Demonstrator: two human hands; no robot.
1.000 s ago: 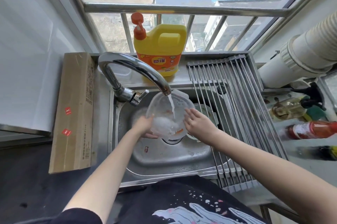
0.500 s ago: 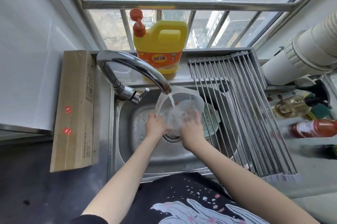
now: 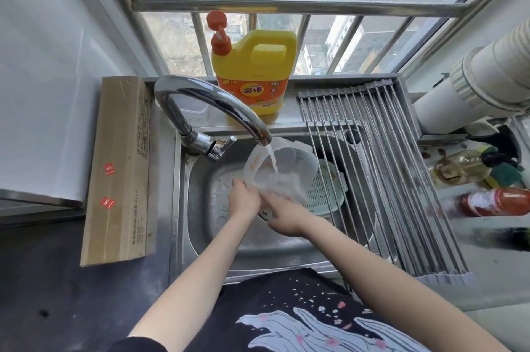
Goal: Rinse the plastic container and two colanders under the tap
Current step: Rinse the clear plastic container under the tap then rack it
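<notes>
Both hands meet over the drain of the steel sink (image 3: pixel 200 225). Left hand (image 3: pixel 243 199) grips the near rim of the clear plastic container (image 3: pixel 284 173), fingers curled round its edge. Right hand (image 3: pixel 282 215) lies just beside it at 4 o'clock, reaching under the container's near side; its fingers are hidden by the plastic and blurred, so I cannot tell whether they grip or merely press. The container is tilted, mouth turned up toward 11 o'clock, held above the sink floor right under the spout of the chrome tap (image 3: pixel 212 102), and a stream of water (image 3: pixel 272 159) falls into it. At 3 o'clock from the container a pale green colander (image 3: pixel 327 188) rests in the sink, partly under the roll-up drying rack (image 3: pixel 381 168) that spans the sink's right side. At 12 o'clock on the window ledge stands a yellow detergent jug (image 3: pixel 255 70) with an orange pump. At 9 o'clock a long cardboard box (image 3: pixel 120 168) lies on the dark tabletop (image 3: pixel 43 280). At 3 o'clock, far right, bottles (image 3: pixel 493 202) lie blurred.
</notes>
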